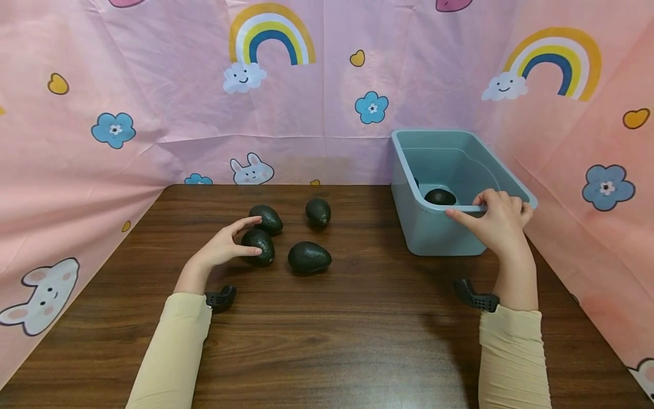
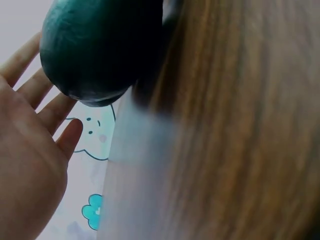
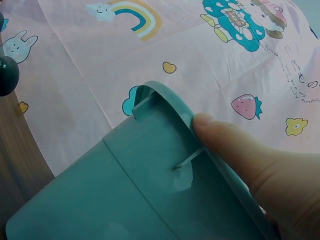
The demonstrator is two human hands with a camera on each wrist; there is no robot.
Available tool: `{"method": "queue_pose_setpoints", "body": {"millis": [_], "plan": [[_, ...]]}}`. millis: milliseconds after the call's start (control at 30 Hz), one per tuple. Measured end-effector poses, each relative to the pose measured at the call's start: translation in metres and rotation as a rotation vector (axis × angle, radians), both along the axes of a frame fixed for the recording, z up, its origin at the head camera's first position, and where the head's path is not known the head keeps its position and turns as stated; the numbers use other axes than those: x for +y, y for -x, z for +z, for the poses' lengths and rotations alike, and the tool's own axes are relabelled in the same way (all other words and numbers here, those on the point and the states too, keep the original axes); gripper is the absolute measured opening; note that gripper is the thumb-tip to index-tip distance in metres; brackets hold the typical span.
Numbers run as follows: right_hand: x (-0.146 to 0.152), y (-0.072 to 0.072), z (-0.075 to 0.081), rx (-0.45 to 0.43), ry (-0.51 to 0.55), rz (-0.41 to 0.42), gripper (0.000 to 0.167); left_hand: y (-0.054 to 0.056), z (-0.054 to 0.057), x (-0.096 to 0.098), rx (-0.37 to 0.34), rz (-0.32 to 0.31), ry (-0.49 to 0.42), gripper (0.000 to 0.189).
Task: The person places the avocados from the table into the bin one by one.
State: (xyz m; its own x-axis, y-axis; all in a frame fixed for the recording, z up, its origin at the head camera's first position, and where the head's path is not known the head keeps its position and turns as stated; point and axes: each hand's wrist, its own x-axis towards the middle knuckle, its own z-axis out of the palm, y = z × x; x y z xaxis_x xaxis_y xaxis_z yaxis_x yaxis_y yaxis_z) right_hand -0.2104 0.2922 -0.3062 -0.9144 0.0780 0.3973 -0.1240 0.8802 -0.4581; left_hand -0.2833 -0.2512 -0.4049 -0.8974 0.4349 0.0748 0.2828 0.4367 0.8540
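Observation:
On the table's left half, my left hand [image 1: 221, 248] reaches around an avocado [image 1: 259, 247], thumb at its near side and the other fingers spread. In the left wrist view those fingers extend loosely behind the dark avocado [image 2: 100, 50]; the thumb is hidden there. A second avocado [image 1: 268, 220] lies just behind, overlapped by a fingertip. My right hand [image 1: 503, 224] grips the near rim of a blue-green plastic bin [image 1: 444, 236], thumb outside and fingers over the edge. The right wrist view shows that thumb [image 3: 230, 147] pressing on the bin's rim.
Two more avocados, one farther back [image 1: 318, 212] and one nearer [image 1: 309, 258], lie right of my left hand. Inside the bin rests another avocado [image 1: 440, 197], with a dark bit showing by the left wall. A printed pink cloth [image 1: 327, 85] encloses the wooden table [image 1: 347, 341].

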Motion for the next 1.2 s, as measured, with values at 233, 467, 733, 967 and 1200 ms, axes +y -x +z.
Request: {"method": "queue_pose_setpoints", "body": {"millis": [233, 467, 733, 967, 1200], "plan": [[0.0, 0.0, 0.0, 0.002, 0.005, 0.0, 0.062, 0.001, -0.003, -0.003, -0.02, -0.001, -0.006, 0.076], [0.0, 0.001, 0.0, 0.004, 0.006, 0.0, 0.062, 0.002, -0.006, -0.007, -0.049, 0.005, 0.012, 0.076], [0.001, 0.001, 0.0, -0.005, 0.005, -0.002, 0.062, 0.002, -0.008, -0.009, -0.085, -0.002, 0.003, 0.075], [0.0, 0.0, -0.001, -0.002, 0.002, 0.0, 0.063, 0.001, -0.01, -0.008, -0.108, 0.009, 0.034, 0.077], [-0.001, 0.0, 0.0, -0.008, 0.004, 0.002, 0.062, 0.001, -0.012, -0.006, -0.081, 0.006, 0.059, 0.076]]}}
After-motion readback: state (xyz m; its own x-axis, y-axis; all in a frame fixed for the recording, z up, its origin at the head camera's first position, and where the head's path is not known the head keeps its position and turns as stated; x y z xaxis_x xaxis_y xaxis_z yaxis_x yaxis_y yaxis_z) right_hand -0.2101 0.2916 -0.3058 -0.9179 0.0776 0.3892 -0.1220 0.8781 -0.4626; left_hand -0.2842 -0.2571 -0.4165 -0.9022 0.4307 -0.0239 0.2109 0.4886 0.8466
